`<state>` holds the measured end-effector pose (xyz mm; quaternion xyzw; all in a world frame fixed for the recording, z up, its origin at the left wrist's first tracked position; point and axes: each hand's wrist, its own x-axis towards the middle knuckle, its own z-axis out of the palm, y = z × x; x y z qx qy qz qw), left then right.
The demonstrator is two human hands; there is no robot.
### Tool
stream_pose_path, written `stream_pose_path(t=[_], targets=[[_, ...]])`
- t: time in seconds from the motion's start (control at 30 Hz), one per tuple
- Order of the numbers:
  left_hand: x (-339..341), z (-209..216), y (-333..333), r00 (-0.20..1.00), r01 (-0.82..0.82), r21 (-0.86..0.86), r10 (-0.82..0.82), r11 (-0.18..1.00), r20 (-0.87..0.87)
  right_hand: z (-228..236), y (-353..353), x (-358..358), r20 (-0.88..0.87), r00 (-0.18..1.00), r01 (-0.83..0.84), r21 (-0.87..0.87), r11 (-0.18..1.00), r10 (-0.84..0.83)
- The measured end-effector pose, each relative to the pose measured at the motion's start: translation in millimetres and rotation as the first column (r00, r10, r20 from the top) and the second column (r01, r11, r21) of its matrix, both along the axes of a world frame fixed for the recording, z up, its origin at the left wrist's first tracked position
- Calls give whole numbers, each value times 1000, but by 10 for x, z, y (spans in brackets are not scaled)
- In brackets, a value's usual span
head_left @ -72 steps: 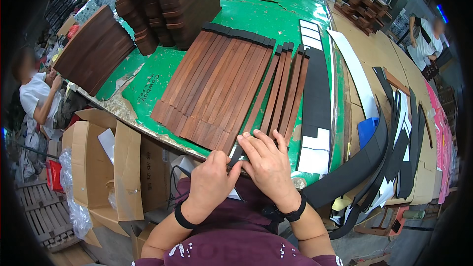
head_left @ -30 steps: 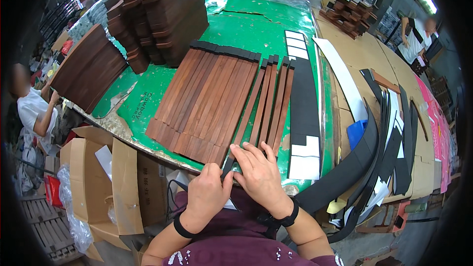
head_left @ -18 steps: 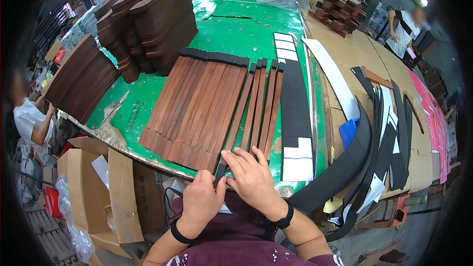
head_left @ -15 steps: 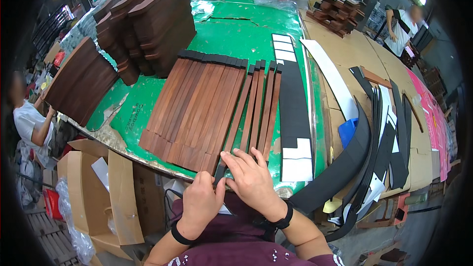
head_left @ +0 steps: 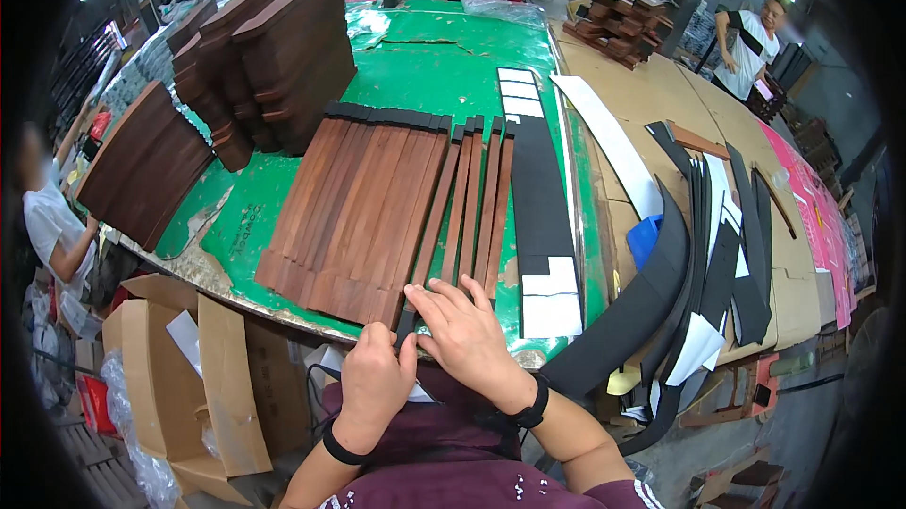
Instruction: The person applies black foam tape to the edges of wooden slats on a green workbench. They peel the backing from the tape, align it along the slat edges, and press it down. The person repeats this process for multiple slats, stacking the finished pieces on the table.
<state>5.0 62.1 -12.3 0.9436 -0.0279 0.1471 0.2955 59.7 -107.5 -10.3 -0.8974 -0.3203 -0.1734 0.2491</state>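
Note:
Reddish-brown wooden slats (head_left: 354, 216) lie side by side on the green tabletop, black pieces capping their far ends. Several narrower slats (head_left: 464, 216) stand slightly apart at the right of the row. At the near end of one slat is a small black strip (head_left: 405, 324), pinched between the thumb and curled fingers of my left hand (head_left: 377, 379). My right hand (head_left: 472, 341) lies over the near ends of the spaced slats, fingers stretched and spread, its thumb close beside the black strip. Whether that thumb presses on the strip is hard to make out.
Right of the slats lies a black sheet with white patches (head_left: 545, 198). Curved black strips (head_left: 642, 292) hang over the table's near edge. Dark wooden panels (head_left: 293, 56) stand at the far left. An open cardboard box (head_left: 179, 386) sits below left. Other people stand around the table.
The whole view has shifted slightly, so the table's things appear a little farther left. My hands keep nearly the same pose at the black strip.

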Motion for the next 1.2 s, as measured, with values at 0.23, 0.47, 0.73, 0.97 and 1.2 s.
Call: stream_pose_path(t=[0.23, 0.47, 0.73, 0.97, 1.2], targets=[[57, -28, -81, 999, 4, 62, -7, 998, 51, -61, -43, 32, 167, 986, -27, 17, 999, 24], [73, -143, -26, 996, -87, 135, 91, 987, -21, -295, 7, 5, 133, 990, -42, -27, 999, 45], [-82, 189, 59, 995, -17, 105, 27, 994, -93, -305, 4, -2, 135, 990, -39, -41, 998, 44], [-58, 170, 33, 999, 5, 79, -1, 997, -48, -246, 18, 3, 70, 996, -57, -107, 993, 64], [-10, 103, 43, 992, 11, 51, -4, 999, -123, -214, -6, -47, 68, 995, -72, -24, 997, 74]])
